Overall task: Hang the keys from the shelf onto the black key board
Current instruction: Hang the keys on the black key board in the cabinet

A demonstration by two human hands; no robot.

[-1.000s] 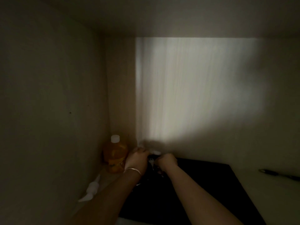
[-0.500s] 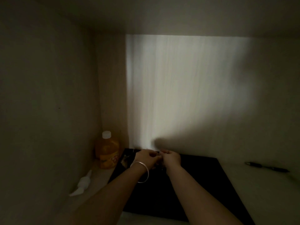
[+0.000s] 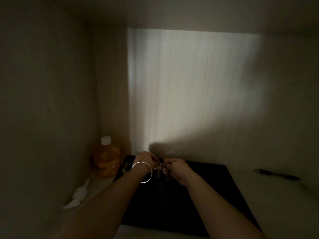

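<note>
both hands meet over the far edge of the black key board (image 3: 198,195); left hand (image 3: 146,160) and right hand (image 3: 177,169) pinch the keys (image 3: 159,170) between them, blades hanging, likely to thread a hook; orange juice bottle (image 3: 107,159) left of the left hand, label unreadable; pen (image 3: 278,174) well right

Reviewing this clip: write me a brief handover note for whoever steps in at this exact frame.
Left hand, bracelet on the wrist, and right hand are together at the far edge of the black key board, both pinching the keys, which dangle between them.
One more key seems to lie at the board's left end; it is too dark to be sure.
Done: keys brought to the board.
Left: hook them on, release. No hook is visible.
</note>
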